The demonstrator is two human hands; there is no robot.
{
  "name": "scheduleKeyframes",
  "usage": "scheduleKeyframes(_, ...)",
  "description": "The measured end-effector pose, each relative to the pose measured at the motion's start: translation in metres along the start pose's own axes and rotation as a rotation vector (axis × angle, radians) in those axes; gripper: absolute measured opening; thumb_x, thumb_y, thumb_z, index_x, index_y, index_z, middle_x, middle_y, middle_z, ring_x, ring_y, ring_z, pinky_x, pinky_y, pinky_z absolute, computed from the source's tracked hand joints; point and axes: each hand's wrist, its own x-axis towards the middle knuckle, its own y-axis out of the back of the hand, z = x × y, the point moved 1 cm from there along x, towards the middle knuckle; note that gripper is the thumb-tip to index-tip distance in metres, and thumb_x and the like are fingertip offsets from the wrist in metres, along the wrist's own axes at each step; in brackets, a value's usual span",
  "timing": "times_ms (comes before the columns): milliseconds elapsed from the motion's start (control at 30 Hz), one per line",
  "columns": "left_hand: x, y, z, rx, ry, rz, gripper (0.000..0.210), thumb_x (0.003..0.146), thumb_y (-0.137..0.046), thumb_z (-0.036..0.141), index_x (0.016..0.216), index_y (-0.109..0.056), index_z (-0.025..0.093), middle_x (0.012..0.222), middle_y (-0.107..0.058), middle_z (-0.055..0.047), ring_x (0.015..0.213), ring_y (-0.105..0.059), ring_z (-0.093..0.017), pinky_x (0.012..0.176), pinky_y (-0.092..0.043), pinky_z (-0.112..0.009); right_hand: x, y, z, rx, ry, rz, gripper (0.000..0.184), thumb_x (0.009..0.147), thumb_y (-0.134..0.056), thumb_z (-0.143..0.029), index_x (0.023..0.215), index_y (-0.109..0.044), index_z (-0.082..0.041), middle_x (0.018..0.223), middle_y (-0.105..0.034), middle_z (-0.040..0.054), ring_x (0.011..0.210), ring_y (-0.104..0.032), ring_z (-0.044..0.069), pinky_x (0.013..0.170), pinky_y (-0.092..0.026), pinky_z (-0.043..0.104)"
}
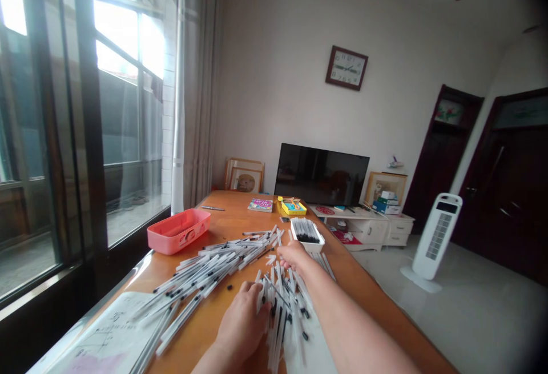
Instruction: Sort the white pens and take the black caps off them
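Note:
My left hand (245, 314) is curled at the near side of a pile of translucent white pens (280, 300) with black ends, its thumb and fingers closed around a pen at the pile's left edge. Farther forward, my right hand (293, 255) has its fingers pressed together just in front of a white tray (314, 246) of black-ended pens. What those fingers hold is hidden. To the left, a larger heap of similar pens (209, 265) spreads across the wooden table (205, 328). Small white pieces (270, 260) lie beside my right fingertips.
A pink plastic basket (180, 231) stands at the table's left edge. Farther back are a single pen (213, 208), a colourful booklet (260, 205) and a yellow box (293, 206). Printed paper (103, 334) lies at the near left. Beyond the table stand a television (321, 175) and tower fan (436, 240).

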Motion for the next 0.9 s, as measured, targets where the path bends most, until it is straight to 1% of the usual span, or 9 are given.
scheduleKeyframes(133,0.002,-0.001,-0.002,-0.026,0.009,0.015,0.034,0.09,-0.049,0.038,0.117,-0.064,0.023,0.128,-0.063,-0.011,0.114,-0.063,-0.023,0.101,-0.044,-0.031,-0.047,0.008,0.016,0.113,-0.075,-0.113,0.015,0.073,-0.065,-0.033,0.072,-0.056,-0.021,0.059,-0.066,0.004,0.041,-0.051,0.013,0.038,-0.027,0.022)
scheduleKeyframes(267,0.006,-0.007,-0.011,-0.047,-0.002,0.046,0.044,0.091,-0.05,0.045,0.124,-0.063,0.018,0.128,-0.064,-0.014,0.117,-0.062,-0.026,0.102,-0.045,-0.034,-0.088,0.008,0.027,0.225,-0.074,-0.152,0.012,0.078,-0.058,-0.032,0.079,-0.054,-0.021,0.063,-0.066,0.0013,0.04,-0.046,0.009,0.037,-0.023,0.018)
scheduleKeyframes(367,0.012,-0.009,-0.017,-0.124,0.001,0.114,0.046,0.093,-0.047,0.047,0.124,-0.064,0.018,0.128,-0.065,-0.014,0.119,-0.062,-0.026,0.103,-0.044,-0.036,-0.106,0.001,0.029,0.418,-0.034,-0.197,0.013,0.079,-0.06,-0.031,0.08,-0.055,-0.019,0.062,-0.065,0.0,0.04,-0.043,0.006,0.038,-0.022,0.017)
scheduleKeyframes(433,0.016,-0.005,-0.016,-0.251,0.011,0.168,0.045,0.093,-0.047,0.048,0.121,-0.065,0.017,0.127,-0.067,-0.014,0.12,-0.062,-0.027,0.103,-0.045,-0.037,-0.114,-0.004,0.028,0.496,0.015,-0.256,0.017,0.081,-0.062,-0.034,0.081,-0.056,-0.018,0.063,-0.064,-0.001,0.041,-0.043,0.006,0.039,-0.023,0.016)
scheduleKeyframes(500,0.017,0.003,-0.011,-0.472,0.038,0.191,0.047,0.092,-0.05,0.051,0.121,-0.066,0.017,0.125,-0.069,-0.013,0.118,-0.063,-0.027,0.098,-0.047,-0.036,-0.12,-0.008,0.027,0.566,0.052,-0.332,0.021,0.081,-0.063,-0.037,0.083,-0.057,-0.018,0.063,-0.063,-0.0017,0.043,-0.043,0.006,0.04,-0.024,0.017)
scheduleKeyframes(567,0.015,0.012,-0.003,-0.766,0.089,0.146,0.051,0.09,-0.055,0.054,0.123,-0.065,0.016,0.119,-0.072,-0.012,0.109,-0.066,-0.026,0.086,-0.05,-0.034,-0.126,-0.01,0.025,0.645,0.059,-0.416,0.024,0.081,-0.064,-0.04,0.085,-0.058,-0.017,0.062,-0.062,-0.002,0.043,-0.041,0.006,0.04,-0.023,0.018)
scheduleKeyframes(667,0.01,0.023,0.005,-1.119,0.174,0.058,0.052,0.084,-0.068,0.054,0.119,-0.066,0.017,0.107,-0.073,-0.012,0.085,-0.066,-0.019,0.067,-0.044,-0.027,-0.131,-0.009,0.024,0.758,0.015,-0.524,0.031,0.079,-0.068,-0.045,0.085,-0.058,-0.017,0.063,-0.061,-0.0016,0.043,-0.038,0.005,0.041,-0.019,0.019)
scheduleKeyframes(800,0.007,0.027,0.008,-1.284,0.196,0.064,0.038,0.079,-0.078,0.045,0.1,-0.068,0.015,0.091,-0.072,-0.008,0.069,-0.06,-0.012,0.062,-0.039,-0.024,-0.134,-0.006,0.025,0.839,-0.039,-0.594,0.044,0.077,-0.072,-0.057,0.089,-0.06,-0.016,0.064,-0.061,-0.001,0.045,-0.039,0.005,0.042,-0.018,0.019)
scheduleKeyframes(900,0.006,0.027,0.009,-1.312,0.186,0.08,0.034,0.08,-0.078,0.044,0.094,-0.065,0.016,0.096,-0.073,-0.009,0.073,-0.063,-0.013,0.067,-0.043,-0.025,-0.136,-0.006,0.026,0.828,-0.02,-0.665,0.047,0.079,-0.073,-0.058,0.094,-0.062,-0.015,0.063,-0.06,-0.0016,0.045,-0.038,0.004,0.042,-0.018,0.019)
